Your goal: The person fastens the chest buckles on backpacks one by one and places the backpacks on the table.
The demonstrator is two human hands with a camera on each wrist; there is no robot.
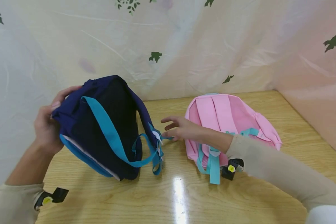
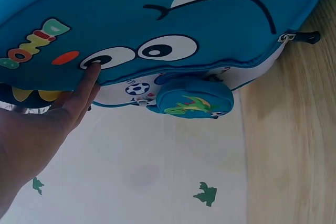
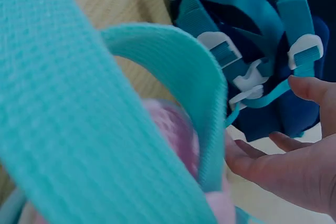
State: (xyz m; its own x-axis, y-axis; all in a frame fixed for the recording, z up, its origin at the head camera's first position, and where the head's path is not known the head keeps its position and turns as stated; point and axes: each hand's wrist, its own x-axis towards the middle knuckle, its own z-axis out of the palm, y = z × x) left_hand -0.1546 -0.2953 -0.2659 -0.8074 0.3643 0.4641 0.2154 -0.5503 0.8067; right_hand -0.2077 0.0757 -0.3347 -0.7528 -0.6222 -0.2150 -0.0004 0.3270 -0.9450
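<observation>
A navy blue backpack (image 1: pixel 112 112) with bright blue straps stands tilted on the left, its back panel towards me. My left hand (image 1: pixel 49 124) grips its upper left side. The left wrist view shows its blue front panel (image 2: pixel 131 14), with cartoon eyes and teeth; a finger of that hand lies by one eye. A small round blue pouch (image 2: pixel 195 97) hangs there. My right hand (image 1: pixel 182 128) reaches across to the strap ends, with fingers and thumb spread around a thin blue strap (image 3: pixel 275 95) beside white buckles (image 3: pixel 247 80).
On the right a pink backpack (image 1: pixel 221 112) with turquoise straps lies under my right forearm. Its strap (image 3: pixel 79 103) fills much of the right wrist view. Both bags are on a wooden table (image 1: pixel 145 199), with a leaf-patterned cloth (image 1: pixel 170 37) behind it.
</observation>
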